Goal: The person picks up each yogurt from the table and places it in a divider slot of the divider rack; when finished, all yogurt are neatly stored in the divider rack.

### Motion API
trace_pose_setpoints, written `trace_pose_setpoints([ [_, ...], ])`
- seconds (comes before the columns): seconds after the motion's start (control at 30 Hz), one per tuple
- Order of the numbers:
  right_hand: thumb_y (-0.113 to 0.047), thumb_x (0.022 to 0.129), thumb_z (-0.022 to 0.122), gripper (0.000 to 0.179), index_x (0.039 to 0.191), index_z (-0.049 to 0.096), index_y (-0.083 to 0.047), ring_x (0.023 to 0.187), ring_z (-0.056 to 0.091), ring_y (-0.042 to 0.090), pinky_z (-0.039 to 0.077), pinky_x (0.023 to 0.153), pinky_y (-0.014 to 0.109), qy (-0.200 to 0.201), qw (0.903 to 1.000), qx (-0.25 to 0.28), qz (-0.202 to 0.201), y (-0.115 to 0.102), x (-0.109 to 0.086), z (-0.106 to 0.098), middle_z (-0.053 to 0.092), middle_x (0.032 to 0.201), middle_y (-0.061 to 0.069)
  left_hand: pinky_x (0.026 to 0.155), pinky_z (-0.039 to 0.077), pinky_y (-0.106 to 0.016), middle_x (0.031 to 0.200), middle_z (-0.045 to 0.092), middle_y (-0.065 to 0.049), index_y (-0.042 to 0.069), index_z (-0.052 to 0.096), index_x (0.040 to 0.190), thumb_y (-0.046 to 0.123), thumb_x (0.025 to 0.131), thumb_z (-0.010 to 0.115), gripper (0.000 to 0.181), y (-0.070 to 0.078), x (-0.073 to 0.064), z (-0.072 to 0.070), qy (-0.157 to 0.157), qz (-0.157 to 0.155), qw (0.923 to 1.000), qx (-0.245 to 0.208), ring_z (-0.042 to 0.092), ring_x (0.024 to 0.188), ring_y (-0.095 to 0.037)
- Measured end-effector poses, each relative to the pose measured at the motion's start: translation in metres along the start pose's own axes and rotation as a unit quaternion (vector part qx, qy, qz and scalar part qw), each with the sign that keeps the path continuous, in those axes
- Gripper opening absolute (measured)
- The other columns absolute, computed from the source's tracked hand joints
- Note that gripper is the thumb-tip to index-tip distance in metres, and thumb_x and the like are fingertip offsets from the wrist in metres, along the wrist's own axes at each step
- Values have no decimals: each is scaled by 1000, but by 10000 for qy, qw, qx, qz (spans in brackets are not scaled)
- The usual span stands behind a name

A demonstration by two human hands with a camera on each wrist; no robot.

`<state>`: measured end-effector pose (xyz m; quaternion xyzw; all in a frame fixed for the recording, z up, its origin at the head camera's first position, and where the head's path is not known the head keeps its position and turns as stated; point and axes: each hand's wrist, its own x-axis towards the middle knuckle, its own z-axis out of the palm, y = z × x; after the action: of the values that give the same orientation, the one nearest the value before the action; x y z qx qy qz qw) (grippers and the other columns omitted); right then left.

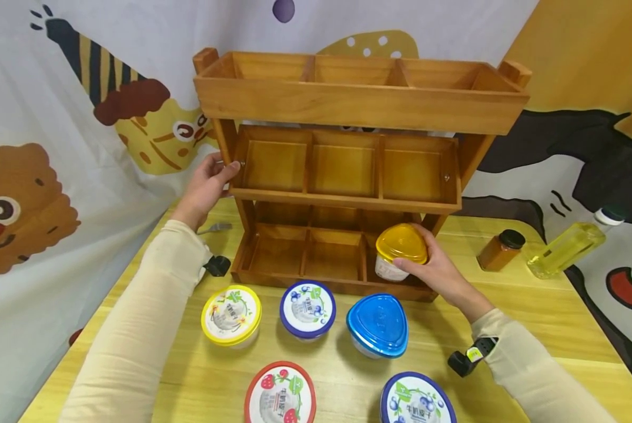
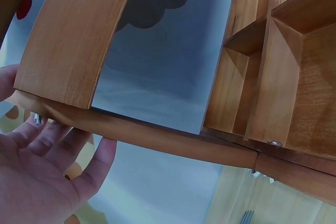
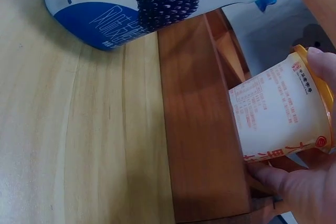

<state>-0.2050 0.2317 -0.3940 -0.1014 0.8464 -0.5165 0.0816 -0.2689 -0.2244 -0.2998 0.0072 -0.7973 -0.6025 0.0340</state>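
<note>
Long cream sleeves [image 1: 138, 311], black camera [image 1: 461, 364] on each wrist, yellow label [image 1: 474, 354] on the right one

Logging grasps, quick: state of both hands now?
Left hand: closed, gripping the three-tier brown wooden rack at its side.
Right hand: closed, holding the yellow-lidded white cup.

Rack [image 1: 358, 108] is showing smooth wood | gold lid [image 1: 402, 242], blue lid [image 1: 379, 326] are shining, glossy plastic | table [image 1: 548, 311] is showing smooth wood | far cloth [image 1: 146, 35] is looking matt | left fork [image 1: 218, 227] is gleaming metal
</note>
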Motion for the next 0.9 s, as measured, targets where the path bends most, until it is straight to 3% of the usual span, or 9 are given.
trace_pose_setpoints([
  [0.13, -32, 93, 69, 90, 158, 8, -18, 130, 41, 36, 33, 111, 54, -24, 10000, 19, 55, 4, 4, 4, 34, 147, 21, 88, 47, -33, 121, 52, 0, 15, 37, 145, 49, 98, 54, 61, -1, 1, 0, -4, -6, 10000, -9, 51, 109, -16],
  [0.9, -33, 93, 69, 92, 157, 3, -19, 133, 37, 39, 30, 113, 57, -62, 9998, 77, 155, 13, 8, 8, 32, 148, 22, 88, 46, -33, 120, 52, 1, 15, 37, 144, 49, 98, 54, 60, -2, 2, 0, 10, 40, 10000, -23, 52, 108, -15],
])
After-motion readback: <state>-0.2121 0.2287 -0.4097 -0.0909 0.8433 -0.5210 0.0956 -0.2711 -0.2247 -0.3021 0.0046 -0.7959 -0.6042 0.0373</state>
